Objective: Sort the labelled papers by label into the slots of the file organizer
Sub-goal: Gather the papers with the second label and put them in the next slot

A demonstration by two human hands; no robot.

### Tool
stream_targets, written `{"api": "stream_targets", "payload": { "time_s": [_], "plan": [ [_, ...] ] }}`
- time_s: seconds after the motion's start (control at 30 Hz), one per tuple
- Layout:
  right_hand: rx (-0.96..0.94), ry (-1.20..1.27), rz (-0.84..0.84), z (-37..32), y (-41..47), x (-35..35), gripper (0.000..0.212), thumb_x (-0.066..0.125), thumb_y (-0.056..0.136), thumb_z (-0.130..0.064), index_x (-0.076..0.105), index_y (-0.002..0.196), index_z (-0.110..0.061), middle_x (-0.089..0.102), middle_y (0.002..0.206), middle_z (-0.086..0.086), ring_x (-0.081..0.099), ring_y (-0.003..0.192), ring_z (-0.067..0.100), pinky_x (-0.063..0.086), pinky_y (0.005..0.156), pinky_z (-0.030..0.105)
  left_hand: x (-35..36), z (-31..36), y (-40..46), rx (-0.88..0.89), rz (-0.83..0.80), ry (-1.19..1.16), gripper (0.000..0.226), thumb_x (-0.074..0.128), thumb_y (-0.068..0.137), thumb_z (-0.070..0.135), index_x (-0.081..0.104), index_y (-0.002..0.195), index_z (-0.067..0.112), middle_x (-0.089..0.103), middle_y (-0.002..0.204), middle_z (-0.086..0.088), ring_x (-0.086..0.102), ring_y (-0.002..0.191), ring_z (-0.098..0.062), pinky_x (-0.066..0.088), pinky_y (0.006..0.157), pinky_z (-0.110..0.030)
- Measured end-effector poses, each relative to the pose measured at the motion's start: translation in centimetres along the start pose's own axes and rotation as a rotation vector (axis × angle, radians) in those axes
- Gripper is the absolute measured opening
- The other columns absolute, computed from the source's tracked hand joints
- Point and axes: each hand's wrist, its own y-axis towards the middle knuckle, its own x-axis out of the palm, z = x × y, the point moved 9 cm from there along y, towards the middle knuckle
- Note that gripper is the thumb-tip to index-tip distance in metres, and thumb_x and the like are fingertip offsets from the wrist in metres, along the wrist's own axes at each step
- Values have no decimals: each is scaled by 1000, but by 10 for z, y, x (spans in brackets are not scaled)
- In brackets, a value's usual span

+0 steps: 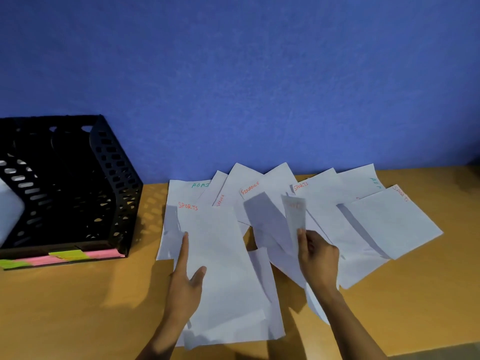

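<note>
While a fan of white labelled papers lies spread on the wooden bench, both hands work among the sheets.

Largest is the blue wall at twelve o'clock, then the bench beneath it. At nine o'clock stands the black file organizer, its perforated dividers upright, with pink and green sticky notes along its front base. The papers cover the bench from the centre out to three o'clock, overlapping, with SPORTS, FINANCE and ADMIN written in their corners. At six o'clock the left hand rests on the SPORTS sheet, fingers straight, thumb spread wide. Toward five o'clock the right hand pinches a lifted sheet, fingers curled round its lower edge; its label is blurred.
</note>
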Motion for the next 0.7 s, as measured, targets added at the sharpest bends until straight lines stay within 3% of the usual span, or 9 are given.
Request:
{"api": "stream_targets", "payload": {
  "time_s": [0.07, 0.17, 0.2, 0.27, 0.33, 0.53, 0.6, 0.7],
  "plan": [
    [0, 71, 43, -26, 5, 1, 22, 59, 97, -23, 72, 82, -11, 73, 67, 2, 68, 57, 14, 52, 46, 29, 0, 11, 0, 67, 1, 56, 64, 60, 91, 4, 36, 144, 30, 41, 146, 15, 48, 112, 20, 42, 82, 2],
    [-36, 159, 63, -63, 8, 5, 16, 62, 95, -24, 73, 86, -16, 76, 73, -2, 71, 66, 11, 55, 52, 29, -3, 21, 0, 124, 33, 94, 44, 59, 92, 5, 57, 133, 19, 61, 134, 0, 68, 106, -26, 56, 83, -21],
    [-50, 185, 53, -75, 8, 9, 17, 62, 95, -27, 72, 85, -18, 75, 72, -5, 70, 64, 9, 55, 53, 26, -3, 25, 0, 131, 35, 81, 40, 58, 92, 4, 59, 129, 20, 63, 130, 1, 67, 107, -29, 56, 85, -21],
    [-89, 214, -2, -97, 5, 23, 22, 59, 94, -32, 72, 81, -20, 74, 71, -7, 68, 62, 8, 54, 54, 21, -2, 33, 1, 123, 24, 25, 37, 58, 92, 6, 60, 124, 24, 61, 129, 7, 60, 116, -15, 46, 90, -6],
    [-145, 224, -69, -117, -4, 41, 24, 57, 94, -34, 74, 84, -19, 76, 77, -6, 68, 63, 8, 55, 55, 19, 3, 43, 2, 108, -6, -24, 38, 57, 92, 7, 59, 125, 26, 58, 129, 13, 54, 120, -7, 40, 93, -2],
    [-112, 430, -199, -141, -24, 76, 19, 59, 96, -29, 76, 90, -21, 76, 84, -9, 60, 74, -19, 50, 67, 3, 21, 48, 0, 26, -97, -303, 42, 52, 92, 15, 50, 132, 29, 64, 126, 6, 61, 117, -3, 50, 94, -18],
    [-85, 479, -224, -142, -24, 79, 22, 58, 95, -33, 76, 95, -20, 76, 89, -8, 59, 78, -21, 49, 70, 1, 21, 47, 3, 36, -95, -272, 44, 56, 90, 15, 51, 133, 25, 65, 123, 5, 61, 114, -1, 53, 92, -21],
    [-85, 518, -336, -145, -22, 82, 35, 54, 94, -45, 75, 106, -19, 76, 102, -5, 64, 90, -13, 51, 74, 4, 26, 45, 9, 6, -83, -306, 50, 62, 87, 10, 50, 134, 23, 63, 125, 4, 64, 112, -10, 55, 81, -16]
  ]
}}
